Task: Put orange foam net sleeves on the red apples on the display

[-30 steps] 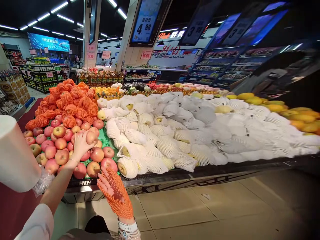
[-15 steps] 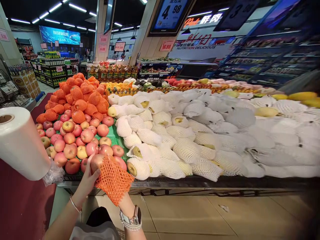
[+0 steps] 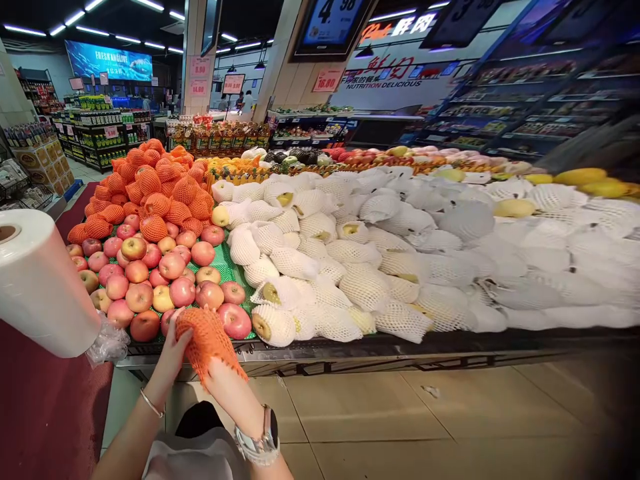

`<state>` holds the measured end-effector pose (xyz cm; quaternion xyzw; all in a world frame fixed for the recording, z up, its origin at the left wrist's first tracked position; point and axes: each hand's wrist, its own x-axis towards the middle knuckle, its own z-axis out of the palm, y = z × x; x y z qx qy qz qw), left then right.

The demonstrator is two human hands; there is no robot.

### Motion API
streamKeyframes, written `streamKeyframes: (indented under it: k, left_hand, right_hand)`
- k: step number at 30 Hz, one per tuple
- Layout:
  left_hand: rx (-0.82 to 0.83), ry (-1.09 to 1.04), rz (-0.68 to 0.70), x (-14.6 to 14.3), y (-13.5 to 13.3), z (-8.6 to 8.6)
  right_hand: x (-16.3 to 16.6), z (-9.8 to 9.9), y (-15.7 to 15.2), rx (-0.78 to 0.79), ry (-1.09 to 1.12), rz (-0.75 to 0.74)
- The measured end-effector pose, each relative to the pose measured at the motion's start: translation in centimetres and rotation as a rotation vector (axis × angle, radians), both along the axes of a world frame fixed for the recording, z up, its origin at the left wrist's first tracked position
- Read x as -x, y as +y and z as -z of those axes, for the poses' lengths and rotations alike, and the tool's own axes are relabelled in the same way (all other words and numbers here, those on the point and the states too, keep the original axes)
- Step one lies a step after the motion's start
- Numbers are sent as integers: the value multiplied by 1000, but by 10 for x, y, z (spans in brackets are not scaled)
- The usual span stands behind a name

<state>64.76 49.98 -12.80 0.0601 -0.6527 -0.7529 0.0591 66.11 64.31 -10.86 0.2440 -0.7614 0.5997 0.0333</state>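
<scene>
Orange foam net (image 3: 206, 337) fully sheathes apple.

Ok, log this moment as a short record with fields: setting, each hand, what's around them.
setting: shop fruit stand
left hand: on an apple wrapped in an orange net
right hand: grips the net from below; watch on the wrist
behind the hands: bare apples, with netted fruit piled further back
to the right: pears in white foam nets
far left: bag roll
</scene>
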Motion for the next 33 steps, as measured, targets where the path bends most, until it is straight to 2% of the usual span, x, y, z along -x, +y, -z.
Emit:
streamKeyframes:
  k: [3,5,8,12,16,20,23,28,33]
  left_hand:
    - [12,-32,-98,11,-12,3]
    - [20,-15,-139,15,-20,2]
    - [66,46,-155,9,-25,-5]
    - [106,96,-62,-14,-18,-15]
    - [190,107,-11,-33,-11,-14]
    - [294,130,-39,-40,-8,-9]
    - [239,144,-59,-39,-10,-9]
    - [11,191,-93,-31,-30,-17]
    - [-121,103,196,-35,-50,-25]
  right_hand:
    - [-20,-2,7,-84,13,-120]
    - [-26,3,8,-130,27,-116]
    - [-19,16,4,-186,12,47]
    - [-2,20,-2,-193,-19,216]
    - [5,8,-5,-126,-11,119]
    - [5,-1,-14,-84,-54,81]
    - [1,-4,-23,4,-88,134]
    - [-10,-7,-28,108,-126,231]
    - [-17,-2,-23,-18,-17,111]
